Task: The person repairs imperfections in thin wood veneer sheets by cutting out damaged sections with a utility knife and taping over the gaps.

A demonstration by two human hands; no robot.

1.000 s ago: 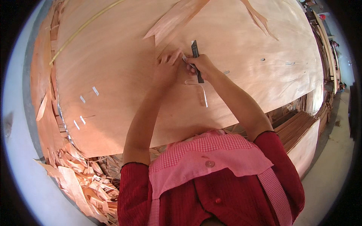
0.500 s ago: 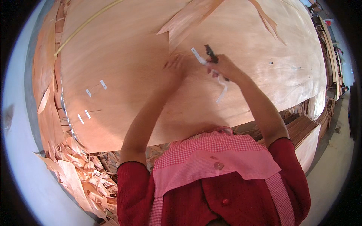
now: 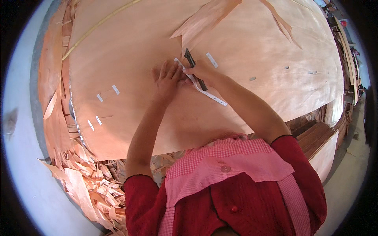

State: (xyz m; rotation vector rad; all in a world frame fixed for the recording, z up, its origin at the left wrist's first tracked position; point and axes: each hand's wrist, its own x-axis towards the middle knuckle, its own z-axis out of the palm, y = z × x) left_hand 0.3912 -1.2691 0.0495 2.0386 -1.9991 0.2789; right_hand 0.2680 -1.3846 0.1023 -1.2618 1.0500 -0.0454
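A broad sheet [image 3: 130, 51] of pale brown wood fills most of the view, its near edge running just in front of the person. Next in size is the person's red shirt [image 3: 244, 204], with a pink checked apron [image 3: 220, 157] across the chest; both bare forearms reach out over the sheet. A heap of scraps [image 3: 84, 192], thin and curled, lies beyond the sheet's near left corner, and a stack [image 3: 315, 135] of brown layers sits past the near edge on the right. Toward the far side, a torn strip [image 3: 206, 19] lies on the sheet, with a narrower strip [image 3: 281, 21] to its right, and a yellow stick [image 3: 98, 25] slants across the far left part. The left hand [image 3: 168, 78] rests palm down on the sheet, fingers slightly spread, near the middle. Just beside it, the right hand [image 3: 202, 72] is curled around a slim black tool [image 3: 189, 58], which tilts up and to the left; its fingertips also meet a white tape [image 3: 214, 98], though whether they pinch or press it I cannot tell. The tape passes under the right hand, one end showing between the hands, the other trailing toward the person. A short tape piece [image 3: 212, 60] is stuck just beyond the right hand, and four more bits [image 3: 115, 89] sit on the left. Smallest are a few oval marks [image 3: 252, 78] on the right.
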